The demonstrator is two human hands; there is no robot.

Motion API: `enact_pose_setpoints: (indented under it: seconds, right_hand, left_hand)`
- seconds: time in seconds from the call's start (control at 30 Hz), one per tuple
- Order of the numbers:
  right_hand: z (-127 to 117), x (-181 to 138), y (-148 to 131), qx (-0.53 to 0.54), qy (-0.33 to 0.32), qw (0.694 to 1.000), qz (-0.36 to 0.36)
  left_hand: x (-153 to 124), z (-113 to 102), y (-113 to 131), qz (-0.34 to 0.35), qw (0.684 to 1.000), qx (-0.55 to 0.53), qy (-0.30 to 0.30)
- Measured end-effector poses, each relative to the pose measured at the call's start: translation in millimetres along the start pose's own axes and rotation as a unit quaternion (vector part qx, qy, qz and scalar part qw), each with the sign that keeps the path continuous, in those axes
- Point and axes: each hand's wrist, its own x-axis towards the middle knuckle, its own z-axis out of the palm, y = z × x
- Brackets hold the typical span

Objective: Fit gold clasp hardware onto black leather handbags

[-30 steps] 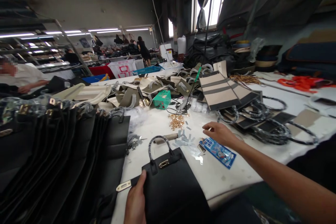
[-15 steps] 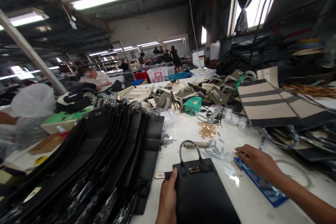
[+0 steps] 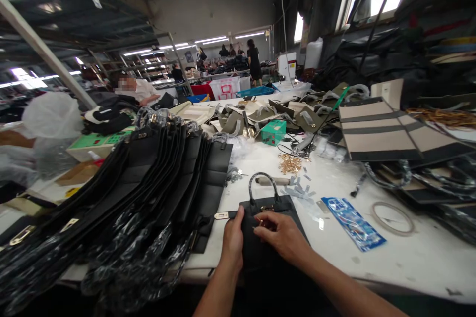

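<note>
A black handbag is laid flat on the white bench, at its near edge, with the looped handle pointing away from the person. The left hand is closed over the bag's left edge, thumb on top; the grip is clamped on the bag. A small gold strap tip is seen projecting just left of the bag, beside the left thumb. The right hand is placed on the upper face of the bag, fingers curled toward the gold clasp below the handle. Whether anything is pinched between those fingers cannot be told.

Left of the bag, a long row of black handbags is stacked on edge, some wrapped in clear plastic. Right of the bag, a blue packet is lying flat, and a ring of tape is lying beyond it. Behind the bag, a wooden tool handle, scattered silver metal plates and a heap of gold fittings are noted. Farther behind the bag, a green box is standing. Beige panels with black stripes are piled behind and to the right of the bag.
</note>
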Motion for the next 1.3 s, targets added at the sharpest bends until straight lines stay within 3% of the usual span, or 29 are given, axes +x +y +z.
enact_pose_setpoints:
  seconds: [0.2, 0.53, 1.1, 1.3]
  right_hand:
    - [12.2, 18.7, 12.7, 0.008, 0.063, 0.998, 0.01]
    - [24.2, 25.7, 9.9, -0.126, 0.047, 0.99, -0.038]
    - [27.1, 31.0, 2.2, -0.213, 0.036, 0.976, -0.035]
    - [21.6, 34.2, -3.3, -0.187, 0.04, 0.981, 0.025]
  left_hand:
    - [-3.5, -2.0, -7.0, 0.022, 1.0, -0.009, 0.017]
    - [-0.4, -10.8, -16.2, 0.086, 0.994, 0.069, 0.02]
    - [-1.9, -9.6, -9.2, 0.081, 0.987, 0.138, 0.032]
    - [-0.7, -7.0, -9.7, 0.054, 0.991, 0.12, 0.036]
